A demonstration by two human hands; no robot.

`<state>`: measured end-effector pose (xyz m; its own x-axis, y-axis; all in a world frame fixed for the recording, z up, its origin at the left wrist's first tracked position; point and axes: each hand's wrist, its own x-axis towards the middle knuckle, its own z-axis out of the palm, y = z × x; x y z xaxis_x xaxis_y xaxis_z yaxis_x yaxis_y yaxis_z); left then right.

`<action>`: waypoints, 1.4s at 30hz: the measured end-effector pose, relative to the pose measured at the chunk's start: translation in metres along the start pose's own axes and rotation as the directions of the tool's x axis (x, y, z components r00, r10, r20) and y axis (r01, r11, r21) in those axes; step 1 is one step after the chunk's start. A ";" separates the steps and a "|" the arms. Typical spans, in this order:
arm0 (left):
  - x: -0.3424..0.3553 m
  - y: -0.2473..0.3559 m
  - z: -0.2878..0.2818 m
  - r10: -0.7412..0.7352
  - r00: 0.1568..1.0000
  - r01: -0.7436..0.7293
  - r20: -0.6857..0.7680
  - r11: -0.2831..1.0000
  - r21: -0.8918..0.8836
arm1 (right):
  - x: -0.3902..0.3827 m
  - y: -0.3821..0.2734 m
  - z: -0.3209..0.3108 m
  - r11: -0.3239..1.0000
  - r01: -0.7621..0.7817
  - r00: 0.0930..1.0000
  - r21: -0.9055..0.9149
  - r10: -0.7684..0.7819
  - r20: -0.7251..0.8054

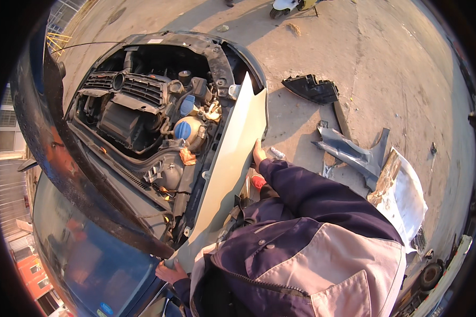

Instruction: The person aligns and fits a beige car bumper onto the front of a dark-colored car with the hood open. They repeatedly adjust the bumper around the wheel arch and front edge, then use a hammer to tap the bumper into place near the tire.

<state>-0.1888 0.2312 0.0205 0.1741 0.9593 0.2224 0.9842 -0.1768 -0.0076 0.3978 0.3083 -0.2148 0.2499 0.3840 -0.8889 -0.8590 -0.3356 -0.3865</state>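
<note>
A pale beige front fender (225,150) lies lengthwise along the side of a dark car's engine bay (127,119). My right hand (259,154) grips its outer edge about midway, with the thumb showing and the other fingers mostly hidden. At the fender's rear end, near the base of the windshield (111,259), my left hand (171,271) holds the panel's narrow tip. The blue-capped round reservoir (183,130) and a second blue cap (187,105) sit just inboard of the fender. A dry orange leaf (187,157) rests beside them.
The raised hood (63,153) stands over the far side of the bay. Behind me on the concrete are a black plastic part (311,89), a grey fender (351,150) and a crumpled white panel (404,195). A parked scooter (285,6) is at the top.
</note>
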 end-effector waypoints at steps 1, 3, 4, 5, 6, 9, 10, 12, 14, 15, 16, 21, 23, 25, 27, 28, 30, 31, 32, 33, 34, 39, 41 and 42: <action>0.000 0.001 0.000 0.002 1.000 -0.002 -0.004 1.000 0.003 | 0.002 0.001 -0.001 1.000 -0.003 1.000 -0.026 0.002 -0.024; 0.000 0.003 -0.001 0.006 1.000 -0.006 -0.001 1.000 0.005 | 0.005 0.002 -0.003 0.996 -0.005 0.998 -0.085 -0.001 -0.068; 0.001 0.004 -0.002 0.008 1.000 -0.008 0.009 1.000 0.007 | 0.007 0.002 -0.003 0.995 -0.001 0.996 -0.102 -0.008 -0.090; 0.001 0.006 -0.003 0.010 1.000 -0.010 0.019 1.000 0.009 | 0.007 0.002 -0.004 0.993 0.001 0.994 -0.119 -0.015 -0.111; 0.001 0.007 -0.005 0.005 1.000 -0.005 0.023 1.000 0.009 | 0.008 0.002 -0.004 0.990 -0.006 0.989 -0.137 -0.014 -0.144; 0.001 0.011 -0.008 -0.018 0.999 0.018 0.034 1.000 0.002 | 0.009 0.002 -0.003 0.988 -0.010 0.994 -0.155 -0.007 -0.107; 0.000 0.013 -0.009 -0.028 0.999 0.028 0.039 1.000 0.009 | 0.010 0.003 -0.003 0.989 -0.023 0.991 -0.148 0.003 -0.135; 0.000 0.016 -0.010 -0.038 0.999 0.038 0.028 0.999 0.010 | 0.012 0.002 -0.003 0.987 -0.031 0.991 -0.158 0.010 -0.131; -0.002 0.018 -0.011 -0.058 0.998 0.058 0.036 0.998 0.006 | 0.017 0.002 -0.005 0.983 -0.049 0.992 -0.174 0.028 -0.120; -0.002 0.019 -0.011 -0.072 0.997 0.072 0.041 0.997 0.007 | 0.020 0.002 -0.006 0.980 -0.056 0.994 -0.189 0.037 -0.104; -0.002 0.020 -0.011 -0.079 0.996 0.079 0.032 0.997 0.002 | 0.025 0.002 -0.008 0.978 -0.068 0.992 -0.196 0.046 -0.119; -0.005 0.019 -0.006 -0.047 0.998 0.048 -0.040 0.999 0.006 | 0.051 0.009 -0.024 0.828 -0.005 0.997 -0.561 -0.042 -0.071; -0.005 0.018 -0.004 -0.056 0.998 0.057 -0.024 0.998 0.007 | 0.055 0.009 -0.033 0.840 -0.016 0.987 -0.542 -0.074 -0.143; -0.006 0.017 -0.004 -0.069 0.998 0.069 -0.013 0.997 0.020 | 0.054 0.001 -0.038 0.711 0.127 0.938 -0.692 -0.313 -0.149; -0.006 0.016 -0.003 -0.069 0.998 0.069 -0.015 0.998 0.007 | 0.050 -0.017 -0.036 0.702 0.162 0.921 -0.693 -0.360 -0.150; -0.005 0.016 -0.003 -0.067 0.998 0.067 -0.016 0.998 0.001 | 0.047 -0.031 -0.032 0.610 0.249 0.862 -0.752 -0.494 -0.114; -0.006 0.016 -0.004 -0.063 0.998 0.063 -0.024 0.998 -0.009 | 0.044 -0.064 -0.019 0.502 0.380 0.743 -0.777 -0.666 -0.068; -0.006 0.016 -0.004 -0.061 0.998 0.061 -0.027 0.998 -0.016 | 0.046 -0.086 -0.009 0.384 0.394 0.712 -0.835 -0.702 0.014; -0.007 0.017 -0.004 -0.053 0.998 0.052 -0.037 0.998 -0.030 | 0.047 -0.106 -0.002 0.421 0.454 0.685 -0.785 -0.729 0.005; -0.007 0.016 -0.004 -0.050 0.998 0.048 -0.047 0.998 -0.046 | 0.051 -0.124 0.005 0.330 0.485 0.613 -0.810 -0.788 0.046; -0.008 0.016 -0.004 -0.074 0.997 0.073 -0.031 0.997 -0.028 | 0.056 -0.143 0.011 0.254 0.506 0.574 -0.825 -0.812 0.102; -0.008 0.014 -0.003 -0.120 0.993 0.120 -0.002 0.992 -0.035 | 0.094 -0.211 0.022 -0.401 0.500 0.402 -0.767 -0.678 0.616; -0.008 0.014 -0.005 -0.126 0.992 0.126 0.020 0.992 -0.003 | 0.101 -0.211 0.027 -0.405 0.493 0.364 -0.770 -0.709 0.605; -0.008 0.015 -0.006 -0.103 0.995 0.103 0.017 0.995 -0.009 | 0.101 -0.207 0.031 -0.489 0.452 0.313 -0.746 -0.696 0.646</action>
<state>-0.1762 0.2191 0.0245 0.0727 0.9760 0.2055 0.9966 -0.0793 0.0243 0.5874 0.4432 -0.2172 0.3873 0.9098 0.1493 0.8663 -0.3037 -0.3967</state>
